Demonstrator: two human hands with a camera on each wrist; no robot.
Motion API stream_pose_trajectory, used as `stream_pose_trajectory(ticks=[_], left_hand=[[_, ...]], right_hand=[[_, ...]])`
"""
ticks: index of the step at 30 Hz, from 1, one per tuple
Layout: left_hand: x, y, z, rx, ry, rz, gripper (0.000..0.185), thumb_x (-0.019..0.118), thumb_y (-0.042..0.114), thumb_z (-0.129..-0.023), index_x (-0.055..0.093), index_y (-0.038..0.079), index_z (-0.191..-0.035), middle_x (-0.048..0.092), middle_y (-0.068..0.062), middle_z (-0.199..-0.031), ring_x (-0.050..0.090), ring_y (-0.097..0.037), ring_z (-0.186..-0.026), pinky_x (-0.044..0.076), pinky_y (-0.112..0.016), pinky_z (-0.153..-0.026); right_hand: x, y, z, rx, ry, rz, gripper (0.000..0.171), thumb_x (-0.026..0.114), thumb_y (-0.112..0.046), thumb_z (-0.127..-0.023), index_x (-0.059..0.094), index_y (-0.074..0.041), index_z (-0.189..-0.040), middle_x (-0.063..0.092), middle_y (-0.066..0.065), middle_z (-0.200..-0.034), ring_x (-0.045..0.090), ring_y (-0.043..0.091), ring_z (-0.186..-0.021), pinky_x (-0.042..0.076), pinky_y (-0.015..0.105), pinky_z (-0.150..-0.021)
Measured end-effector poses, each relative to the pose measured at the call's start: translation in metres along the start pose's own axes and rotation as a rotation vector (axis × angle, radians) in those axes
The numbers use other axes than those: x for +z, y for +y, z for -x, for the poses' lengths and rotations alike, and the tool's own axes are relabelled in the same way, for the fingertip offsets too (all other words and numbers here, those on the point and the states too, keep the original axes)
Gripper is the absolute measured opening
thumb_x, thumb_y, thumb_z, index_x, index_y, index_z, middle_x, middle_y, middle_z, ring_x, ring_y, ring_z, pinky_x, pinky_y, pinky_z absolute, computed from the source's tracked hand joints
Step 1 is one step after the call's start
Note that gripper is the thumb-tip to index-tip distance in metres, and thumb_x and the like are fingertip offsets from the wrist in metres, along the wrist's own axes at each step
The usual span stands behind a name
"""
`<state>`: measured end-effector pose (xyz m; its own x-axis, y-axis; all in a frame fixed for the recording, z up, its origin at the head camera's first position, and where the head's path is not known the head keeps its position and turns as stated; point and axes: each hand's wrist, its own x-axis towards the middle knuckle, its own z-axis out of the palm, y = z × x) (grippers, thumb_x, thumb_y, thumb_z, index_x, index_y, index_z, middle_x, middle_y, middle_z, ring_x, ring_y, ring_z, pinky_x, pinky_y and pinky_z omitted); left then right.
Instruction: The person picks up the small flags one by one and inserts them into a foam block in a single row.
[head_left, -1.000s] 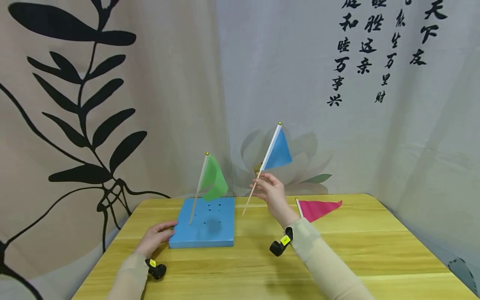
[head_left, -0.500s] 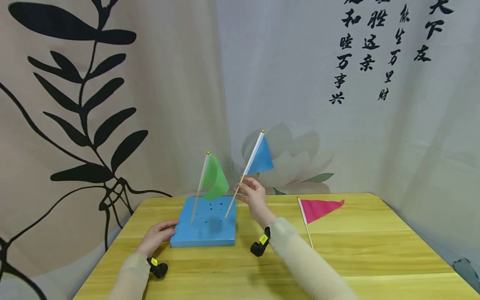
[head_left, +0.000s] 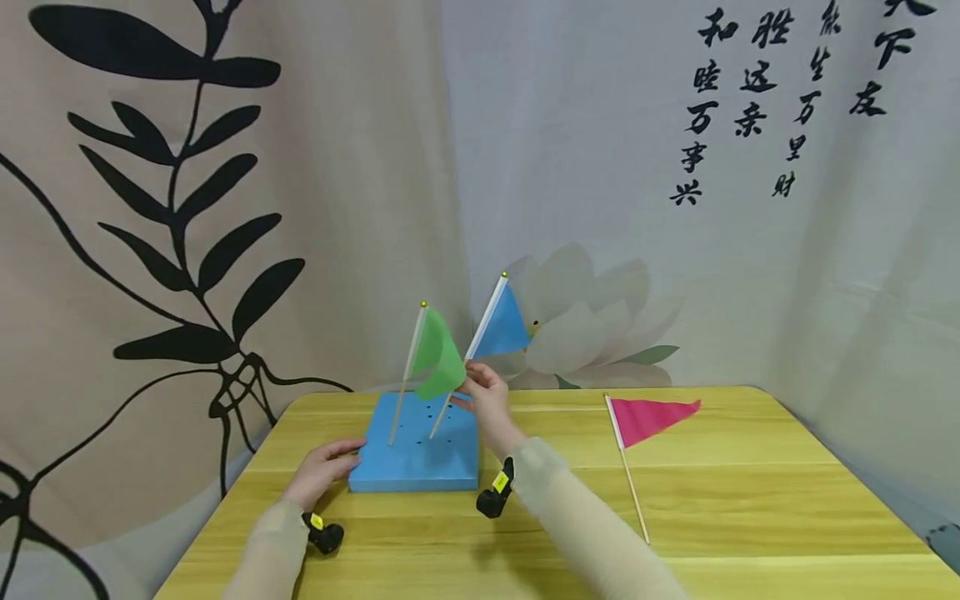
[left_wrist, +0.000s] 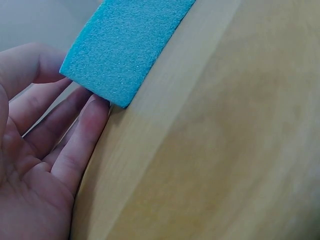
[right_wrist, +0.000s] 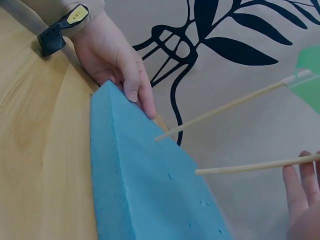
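Right hand point(head_left: 486, 398) pinching the blue flag point(head_left: 501, 327) stick, tip just over the foam block point(head_left: 417, 457). Left hand point(head_left: 322, 472) braced flat against the near corner. Best kept steady, tip aligned over a hole, stick pressed straight down.

head cam high, wrist cams close, sharing foam block point(head_left: 415, 454)

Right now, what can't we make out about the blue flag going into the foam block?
- Blue flag stick tip: head view too small to tell whether it touches the foam block.
- Right hand: right wrist view's edge cuts it off; only fingers show.
- Block's holes: too small to count.
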<state>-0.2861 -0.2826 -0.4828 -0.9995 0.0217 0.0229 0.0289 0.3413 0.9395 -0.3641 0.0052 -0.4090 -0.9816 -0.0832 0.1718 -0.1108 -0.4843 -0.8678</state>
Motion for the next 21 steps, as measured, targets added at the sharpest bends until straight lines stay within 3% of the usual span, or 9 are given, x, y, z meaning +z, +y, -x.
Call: stream_pose_trajectory(ticks=[12,21], left_hand=[[0.003,-0.003,-0.002,0.015,-0.006,0.032,0.045,0.061,0.018,-0.097,0.054,0.004,-0.138,0.048,-0.018,-0.142,0.052,-0.034,-0.122,0.045,-0.045,-0.099],[0.003,0.001,0.002,0.014,0.016,0.019,0.043,0.060,0.017,-0.097,0.055,0.003,-0.137,0.049,-0.019,-0.141,0.054,-0.033,-0.120,0.045,-0.045,-0.099]], right_hand=[[0.009,0.020,-0.001,0.014,0.001,0.036,0.020,0.061,0.004,-0.090,0.066,-0.001,-0.109,0.063,0.009,-0.099,0.065,0.022,-0.082,0.055,0.046,-0.084],[0.011,0.028,-0.001,0.026,-0.031,0.081,0.029,0.056,0.003,-0.094,0.063,0.000,-0.122,0.065,0.006,-0.096,0.064,0.017,-0.084,0.054,0.047,-0.087]])
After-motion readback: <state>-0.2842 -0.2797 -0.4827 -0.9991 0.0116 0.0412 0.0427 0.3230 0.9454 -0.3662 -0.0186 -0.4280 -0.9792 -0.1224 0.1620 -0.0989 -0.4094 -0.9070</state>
